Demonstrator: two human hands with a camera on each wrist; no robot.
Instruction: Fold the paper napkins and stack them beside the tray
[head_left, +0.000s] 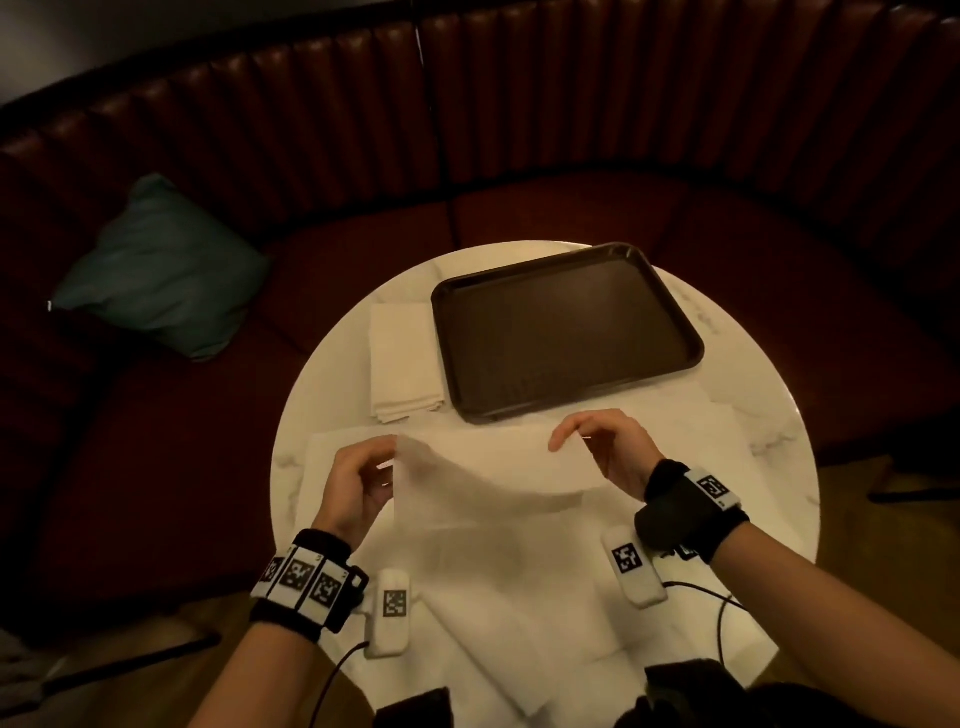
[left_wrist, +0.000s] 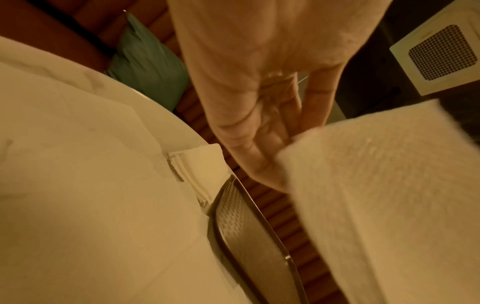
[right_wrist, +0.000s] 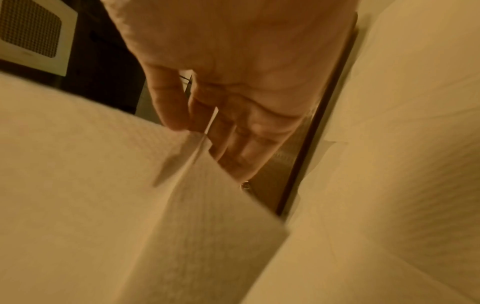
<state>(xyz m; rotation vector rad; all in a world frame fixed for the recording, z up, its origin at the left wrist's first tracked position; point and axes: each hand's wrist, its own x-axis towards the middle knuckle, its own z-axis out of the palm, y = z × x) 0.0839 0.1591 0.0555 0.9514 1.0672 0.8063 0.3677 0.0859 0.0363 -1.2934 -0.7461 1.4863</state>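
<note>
Pinching the 2 far corners of 1 paper napkin (head_left: 483, 483), the left hand (head_left: 358, 478) and the right hand (head_left: 608, 452) hold it lifted above the table (head_left: 332, 364), each hand closing thumb against fingers on its own corner. The sheet sags between them, its near part lying on the other unfolded napkins (head_left: 519, 613) spread over the near half of the tabletop. In the left wrist view the fingers (left_wrist: 249, 144) meet the napkin's corner from behind; in the right wrist view the paper's edge runs between thumb and fingers (right_wrist: 233, 144). Beyond the hands sits the dark tray (head_left: 561, 327), bare inside. Just beside its left edge lies a stack of folded napkins (head_left: 405, 358). Behind the table curves a dark red bench (head_left: 519, 130) with a teal cushion (head_left: 161, 265) on its seat.
</note>
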